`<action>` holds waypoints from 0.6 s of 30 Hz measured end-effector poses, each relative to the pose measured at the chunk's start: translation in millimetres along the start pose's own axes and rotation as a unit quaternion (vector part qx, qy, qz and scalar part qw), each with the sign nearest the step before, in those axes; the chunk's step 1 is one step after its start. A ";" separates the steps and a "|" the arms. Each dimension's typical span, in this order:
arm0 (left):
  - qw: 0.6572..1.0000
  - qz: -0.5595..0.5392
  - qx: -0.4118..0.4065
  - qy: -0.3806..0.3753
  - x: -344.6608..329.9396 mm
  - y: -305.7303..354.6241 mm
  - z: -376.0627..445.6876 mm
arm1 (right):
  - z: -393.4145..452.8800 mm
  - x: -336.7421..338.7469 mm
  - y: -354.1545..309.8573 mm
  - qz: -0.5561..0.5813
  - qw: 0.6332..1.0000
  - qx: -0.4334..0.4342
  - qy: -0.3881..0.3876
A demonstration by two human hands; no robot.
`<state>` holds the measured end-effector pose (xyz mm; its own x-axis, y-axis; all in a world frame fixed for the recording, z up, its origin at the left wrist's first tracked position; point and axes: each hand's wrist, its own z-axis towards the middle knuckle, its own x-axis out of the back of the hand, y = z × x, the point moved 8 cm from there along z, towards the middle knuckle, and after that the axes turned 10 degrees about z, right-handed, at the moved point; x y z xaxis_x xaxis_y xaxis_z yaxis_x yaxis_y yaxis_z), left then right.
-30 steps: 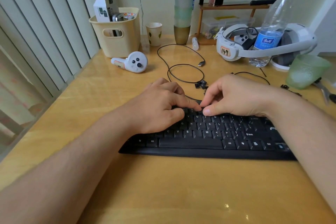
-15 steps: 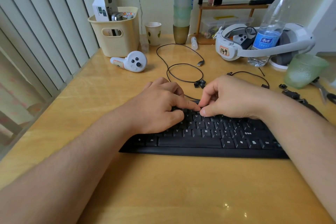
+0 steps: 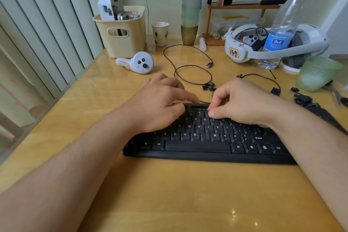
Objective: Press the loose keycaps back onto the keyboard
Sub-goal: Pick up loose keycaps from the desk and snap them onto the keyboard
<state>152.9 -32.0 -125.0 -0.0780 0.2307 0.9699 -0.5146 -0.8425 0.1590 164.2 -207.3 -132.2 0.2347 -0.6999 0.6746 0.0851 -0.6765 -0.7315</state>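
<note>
We see a flat black plastic keyboard [image 3: 205,143] with white legends lying on the glossy yellow wooden desk [image 3: 169,194], its long front edge towards us. Its letter rows and wide space bar look complete, but in the top row between our hands two round sockets show where caps are missing. Our left hand [image 3: 160,105] rests on the left part of the upper rows, forefinger stretched out flat towards the gap, holding nothing that we can make out. Our right hand [image 3: 243,103] lies on the upper right rows with its fingers curled and thumb and forefinger pressed together at the edge of the bare sockets; whether a cap sits between them we cannot tell. A small cluster of loose black keycaps [image 3: 208,86] lies on the desk just behind the keyboard, between the hands, beside a coiled thin black cable [image 3: 188,66]. More black keycap pieces [image 3: 303,98] lie scattered at the far right, near a frosted green cup [image 3: 318,73].
</note>
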 end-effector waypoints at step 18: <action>0.993 -0.080 0.031 0.075 10.2 -17.5 2.4 | 15.1 5.9 4.7 0.067 0.997 -0.045 -0.019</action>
<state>163.1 -16.1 -117.5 -0.1290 0.4305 0.8933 -0.4769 -0.8168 0.3247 180.5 -211.2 -133.1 0.2739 -0.7778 0.5656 -0.0373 -0.5963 -0.8019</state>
